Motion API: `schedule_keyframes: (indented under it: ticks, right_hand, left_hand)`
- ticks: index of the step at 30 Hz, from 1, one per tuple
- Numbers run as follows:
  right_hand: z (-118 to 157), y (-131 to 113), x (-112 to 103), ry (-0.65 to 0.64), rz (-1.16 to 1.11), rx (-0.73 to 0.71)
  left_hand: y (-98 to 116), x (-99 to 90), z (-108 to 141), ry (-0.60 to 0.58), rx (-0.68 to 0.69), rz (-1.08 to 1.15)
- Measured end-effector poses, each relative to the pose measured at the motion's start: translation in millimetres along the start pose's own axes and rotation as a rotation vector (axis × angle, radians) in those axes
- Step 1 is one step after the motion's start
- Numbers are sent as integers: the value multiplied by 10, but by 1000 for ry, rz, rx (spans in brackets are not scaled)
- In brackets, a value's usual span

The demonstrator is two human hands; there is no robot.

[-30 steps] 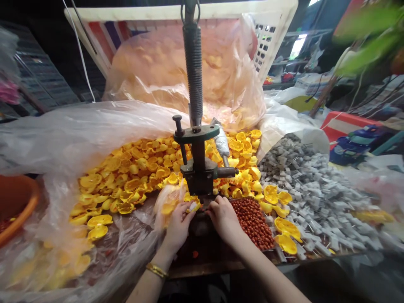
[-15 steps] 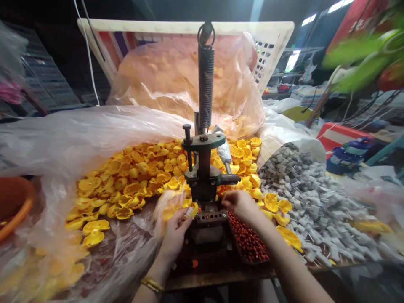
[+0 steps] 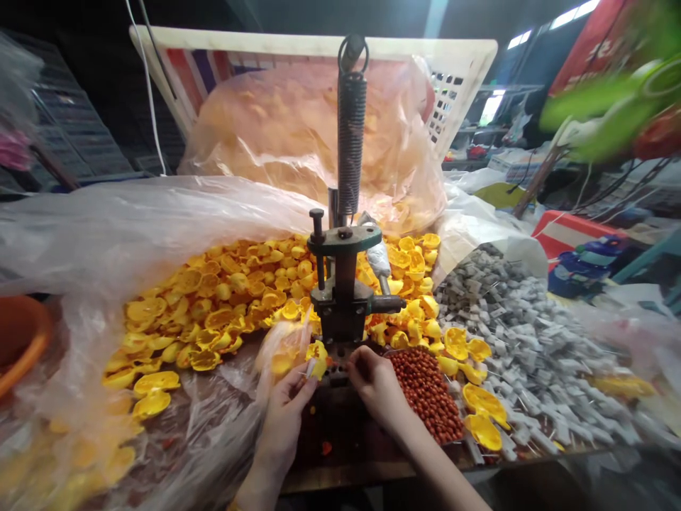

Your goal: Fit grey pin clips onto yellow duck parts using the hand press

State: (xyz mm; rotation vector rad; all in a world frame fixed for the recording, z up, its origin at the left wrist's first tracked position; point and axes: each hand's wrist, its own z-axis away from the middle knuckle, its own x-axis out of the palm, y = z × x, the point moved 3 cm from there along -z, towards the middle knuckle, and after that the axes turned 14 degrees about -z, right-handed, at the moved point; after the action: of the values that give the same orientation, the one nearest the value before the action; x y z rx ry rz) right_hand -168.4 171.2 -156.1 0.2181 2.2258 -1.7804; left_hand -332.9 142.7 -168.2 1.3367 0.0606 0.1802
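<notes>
My left hand [image 3: 290, 397] is closed on a yellow plastic shell [image 3: 317, 358], with a small whitish piece [image 3: 310, 368] between the fingertips and the shell. It is just left of the base of a hand press [image 3: 343, 323]. My right hand [image 3: 375, 380] has its fingers pinched together over the front of the press's drilled metal block [image 3: 336, 369]. Whatever is between those fingertips is too small or hidden to make out. Right beside this hand is a shallow tray of small red-brown beads [image 3: 425, 394].
A big heap of yellow shells [image 3: 213, 291] spreads behind and left of the press. Grey blocks with thin wires [image 3: 511, 341] pile up on the right. A white crate [image 3: 313, 46] with a bagged load stands behind. An orange tub [image 3: 24, 341] is at the left edge.
My right hand has moved left and down from beside the press head to the front of the block, uncovering more of the bead tray. My left hand has shifted slightly left and down with the shell.
</notes>
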Motion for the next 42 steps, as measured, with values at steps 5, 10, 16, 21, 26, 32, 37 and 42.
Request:
schedule_keyframes:
  ticks: [5, 10, 16, 21, 26, 32, 37, 42]
  right_hand:
    - [55, 3, -21, 47, 210, 4]
    - [98, -57, -418, 35, 414, 112]
    - [212, 123, -807, -142, 849, 333]
    - [230, 181, -739, -182, 831, 335]
    - [206, 96, -791, -134, 800, 323]
    - [181, 103, -775, -166, 821, 366]
    - [164, 117, -742, -179, 765, 347]
    - [149, 124, -758, -213, 759, 323]
  left_hand:
    - [-29, -58, 1, 108, 6, -23]
    - [40, -245, 80, 194, 25, 79]
    - [127, -291, 223, 219, 36, 164]
    - [20, -107, 252, 154, 16, 25]
    - [-65, -10, 266, 94, -53, 13]
    - [-55, 14, 268, 115, -75, 12]
    - [-38, 8, 263, 110, -71, 9]
    - [-16, 33, 272, 84, -58, 54]
